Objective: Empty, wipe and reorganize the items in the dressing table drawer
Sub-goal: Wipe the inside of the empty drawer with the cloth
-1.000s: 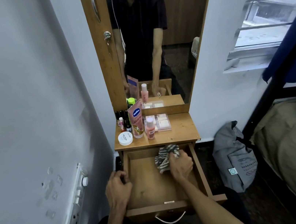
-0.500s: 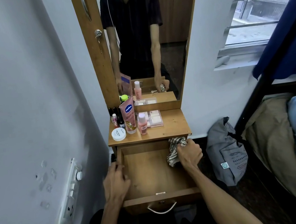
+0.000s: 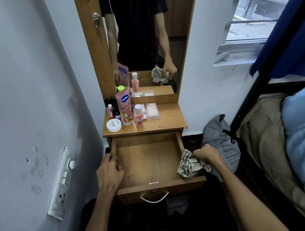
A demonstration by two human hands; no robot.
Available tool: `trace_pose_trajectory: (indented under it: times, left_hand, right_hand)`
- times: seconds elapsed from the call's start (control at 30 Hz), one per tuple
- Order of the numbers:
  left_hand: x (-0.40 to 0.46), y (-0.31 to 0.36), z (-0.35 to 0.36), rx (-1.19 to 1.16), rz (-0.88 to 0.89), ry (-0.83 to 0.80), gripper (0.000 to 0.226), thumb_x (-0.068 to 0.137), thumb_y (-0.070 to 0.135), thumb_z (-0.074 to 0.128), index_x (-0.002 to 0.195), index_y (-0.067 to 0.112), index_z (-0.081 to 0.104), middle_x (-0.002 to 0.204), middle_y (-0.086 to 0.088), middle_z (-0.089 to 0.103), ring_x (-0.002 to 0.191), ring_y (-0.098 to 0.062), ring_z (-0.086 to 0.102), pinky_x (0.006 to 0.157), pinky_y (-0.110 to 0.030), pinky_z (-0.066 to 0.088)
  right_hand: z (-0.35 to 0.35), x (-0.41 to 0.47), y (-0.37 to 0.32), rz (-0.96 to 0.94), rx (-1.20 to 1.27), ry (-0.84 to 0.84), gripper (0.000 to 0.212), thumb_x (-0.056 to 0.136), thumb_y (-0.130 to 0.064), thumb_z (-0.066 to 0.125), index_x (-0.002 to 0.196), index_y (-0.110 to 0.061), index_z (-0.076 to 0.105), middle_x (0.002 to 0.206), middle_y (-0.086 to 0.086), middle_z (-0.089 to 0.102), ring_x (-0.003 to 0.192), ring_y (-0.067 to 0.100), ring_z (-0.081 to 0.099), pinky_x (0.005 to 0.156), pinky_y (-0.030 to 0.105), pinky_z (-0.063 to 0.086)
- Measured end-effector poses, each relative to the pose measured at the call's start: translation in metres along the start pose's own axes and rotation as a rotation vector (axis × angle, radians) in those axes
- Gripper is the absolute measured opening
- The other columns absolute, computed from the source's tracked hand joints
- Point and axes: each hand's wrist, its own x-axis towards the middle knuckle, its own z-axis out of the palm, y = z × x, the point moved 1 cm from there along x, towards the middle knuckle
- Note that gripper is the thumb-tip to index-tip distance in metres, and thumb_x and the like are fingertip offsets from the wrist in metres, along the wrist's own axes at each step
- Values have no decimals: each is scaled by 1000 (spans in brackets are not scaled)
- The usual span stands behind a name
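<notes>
Open wooden drawer (image 3: 149, 163), a hand on each side wall.

The left hand (image 3: 109, 172) rests with fingers curled over the drawer's left edge; the right hand (image 3: 208, 155) grips a crumpled striped cloth (image 3: 188, 164) at the right edge. The smooth wood-grain floor lies bare. On the tabletop (image 3: 166, 119) beyond stand a Vaseline tube (image 3: 125, 107), a pink bottle (image 3: 138, 115) and a round white jar (image 3: 114, 125).
</notes>
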Motion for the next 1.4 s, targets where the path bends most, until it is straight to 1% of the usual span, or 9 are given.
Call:
trace_pose_trajectory:
  times: [0.17, 0.37, 0.53, 0.73, 0.83, 1.07, 1.2, 1.3, 1.4]
  left_hand:
    - [-1, 4, -2, 7, -3, 9, 25, 80, 12, 67, 104, 8, 71, 117, -7, 62, 97, -21, 63, 75, -34, 55]
    - [-4, 5, -4, -22, -17, 16, 23, 82, 13, 66, 104, 10, 71, 114, -4, 62, 96, -18, 61, 78, -34, 55]
    - [-5, 3, -7, -132, -75, 52, 15, 82, 13, 66, 96, 12, 72, 106, 1, 63, 90, -20, 62, 77, -34, 51]
    - [-4, 0, -13, -327, -198, 103, 16, 77, 8, 68, 89, 19, 71, 100, 7, 66, 84, -12, 57, 78, -32, 48]
    - [-5, 1, -14, -357, -204, 107, 18, 77, 7, 67, 90, 19, 71, 101, 7, 66, 84, -11, 56, 77, -30, 45]
    - [-3, -2, -13, -415, -222, 114, 22, 77, 5, 69, 92, 20, 72, 102, 7, 67, 86, -10, 57, 77, -29, 46]
    - [0, -8, -9, -482, -278, 127, 23, 78, 7, 67, 95, 20, 76, 101, 9, 69, 87, -11, 59, 76, -29, 47]
    - [1, -7, -8, -546, -311, 126, 21, 81, 11, 65, 95, 22, 77, 99, 10, 69, 88, -11, 62, 77, -29, 47]
    - [6, -22, 1, -668, -392, 84, 26, 82, 8, 61, 85, 28, 78, 96, 8, 73, 91, -15, 66, 81, -31, 51]
  right_hand:
    - [5, -21, 23, -209, -132, -10, 28, 71, -49, 69, 73, -22, 63, 86, 5, 71, 88, 29, 69, 69, 31, 46]
    - [14, -47, 24, -432, -217, 76, 24, 79, -28, 60, 102, -24, 52, 105, 6, 68, 98, 33, 64, 72, 37, 45]
    - [17, -61, 34, -632, -340, 140, 55, 81, -22, 52, 135, -34, 55, 118, -3, 68, 107, 27, 62, 81, 39, 53]
    - [32, -90, 24, -744, -433, 72, 70, 72, -60, 51, 137, -34, 53, 125, -7, 54, 115, 20, 44, 88, 34, 49]
    - [52, -97, 0, -831, -405, 60, 59, 77, -44, 67, 133, -32, 55, 122, -6, 58, 115, 20, 46, 87, 32, 47]
    - [76, -105, -56, -960, -326, -67, 43, 77, -21, 73, 119, -27, 68, 111, -3, 70, 105, 18, 60, 87, 28, 50]
    - [96, -119, -78, -1022, -171, -119, 32, 82, -22, 75, 113, -28, 73, 111, -9, 73, 98, 5, 62, 83, 11, 45]
    - [126, -131, -101, -1043, -121, -105, 21, 76, -29, 72, 96, -26, 74, 93, -6, 74, 83, 13, 65, 85, 36, 55]
    - [152, -154, -123, -1106, -107, -42, 25, 74, -36, 57, 91, -25, 70, 87, -3, 74, 77, 20, 64, 89, 35, 48]
